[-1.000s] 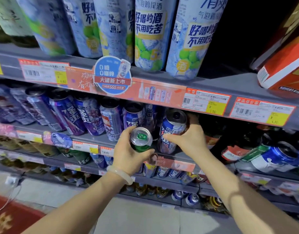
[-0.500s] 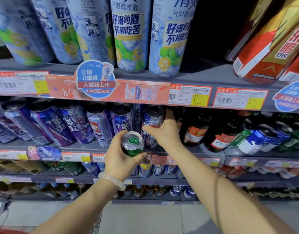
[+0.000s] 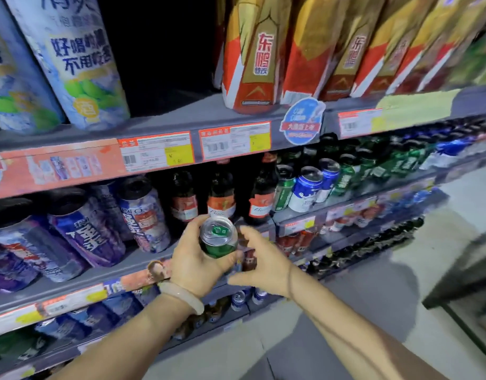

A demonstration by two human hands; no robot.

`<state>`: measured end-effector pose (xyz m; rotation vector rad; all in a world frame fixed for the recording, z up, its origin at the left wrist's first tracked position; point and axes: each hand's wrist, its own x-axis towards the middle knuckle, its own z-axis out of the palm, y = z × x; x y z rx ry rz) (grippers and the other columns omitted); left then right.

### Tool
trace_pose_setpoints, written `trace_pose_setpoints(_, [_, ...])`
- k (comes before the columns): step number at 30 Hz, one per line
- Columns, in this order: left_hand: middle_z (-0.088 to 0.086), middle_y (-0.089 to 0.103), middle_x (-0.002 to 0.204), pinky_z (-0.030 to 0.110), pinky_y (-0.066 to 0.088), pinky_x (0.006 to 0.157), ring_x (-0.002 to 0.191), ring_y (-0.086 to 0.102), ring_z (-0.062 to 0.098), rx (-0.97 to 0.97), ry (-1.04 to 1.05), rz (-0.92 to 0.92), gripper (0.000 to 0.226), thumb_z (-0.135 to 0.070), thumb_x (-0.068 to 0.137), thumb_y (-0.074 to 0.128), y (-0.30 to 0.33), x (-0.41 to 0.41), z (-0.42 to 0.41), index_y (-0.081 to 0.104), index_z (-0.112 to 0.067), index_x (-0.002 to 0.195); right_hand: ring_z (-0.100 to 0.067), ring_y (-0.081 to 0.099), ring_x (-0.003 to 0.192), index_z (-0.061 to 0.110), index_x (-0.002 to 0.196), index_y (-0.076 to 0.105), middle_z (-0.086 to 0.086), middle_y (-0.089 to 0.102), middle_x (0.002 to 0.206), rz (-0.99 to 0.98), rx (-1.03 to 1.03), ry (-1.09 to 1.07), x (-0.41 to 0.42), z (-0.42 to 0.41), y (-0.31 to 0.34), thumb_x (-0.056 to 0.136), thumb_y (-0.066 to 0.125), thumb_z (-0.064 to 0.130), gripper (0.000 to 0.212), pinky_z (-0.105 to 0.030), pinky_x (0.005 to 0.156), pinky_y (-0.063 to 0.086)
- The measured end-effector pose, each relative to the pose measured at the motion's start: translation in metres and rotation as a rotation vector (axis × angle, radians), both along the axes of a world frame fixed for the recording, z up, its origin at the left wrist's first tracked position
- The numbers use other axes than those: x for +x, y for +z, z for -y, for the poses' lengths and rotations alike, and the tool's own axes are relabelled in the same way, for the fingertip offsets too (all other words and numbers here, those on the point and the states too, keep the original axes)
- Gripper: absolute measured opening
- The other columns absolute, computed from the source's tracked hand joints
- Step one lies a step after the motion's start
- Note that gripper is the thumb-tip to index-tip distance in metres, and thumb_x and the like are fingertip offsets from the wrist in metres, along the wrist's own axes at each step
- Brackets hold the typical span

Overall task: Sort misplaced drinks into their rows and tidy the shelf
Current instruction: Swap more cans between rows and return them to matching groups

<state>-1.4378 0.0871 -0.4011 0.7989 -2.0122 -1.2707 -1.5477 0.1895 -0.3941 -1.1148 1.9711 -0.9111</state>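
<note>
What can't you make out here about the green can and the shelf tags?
- Green can, head view: label hidden by the left hand.
- Price tags: print too blurred to read.
- Far green cans: brand smeared by motion blur.
- Right hand: open, but touching the can or not is unclear.

Blurred price labels [image 3: 156, 152], unreadable.

green aluminium can with silver lid and green tab [image 3: 218, 237], centre | purple-blue patterned cans [image 3: 85, 234], 9 o'clock | brown glass bottles with red-white labels [image 3: 222, 198], 12 o'clock | red-gold cartons [image 3: 253, 58], 1 o'clock | pale jade-coloured bangle [image 3: 181, 296], 7 o'clock
</note>
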Motion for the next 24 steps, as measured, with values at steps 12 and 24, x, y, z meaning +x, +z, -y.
trace_pose_setpoints(12, [-0.008,0.056,0.101,0.018,0.038,0.083,0.096,0.054,0.011,-0.007,-0.048,0.033,0.071,-0.022,0.054,0.087,0.002,-0.157,-0.087,0.045,-0.019,0.111,-0.018,0.037,0.129,0.015,0.135,0.038,-0.003,0.04,0.14,-0.259,-0.098,-0.312,-0.195,-0.091,0.012,0.069,0.079,0.023,0.078,-0.021,0.098,0.028])
trace_pose_setpoints(24, [-0.004,0.056,0.108,0.014,0.039,0.086,0.099,0.054,0.01,0.01,0.187,0.077,0.076,-0.026,0.053,0.088,-0.013,-0.215,-0.105,0.046,-0.018,0.116,-0.031,0.028,0.133,0.024,0.139,0.026,-0.011,0.033,0.144,-0.819,0.267,0.099,-0.31,-0.012,0.025,0.058,0.081,0.039,0.099,-0.049,0.111,0.022])
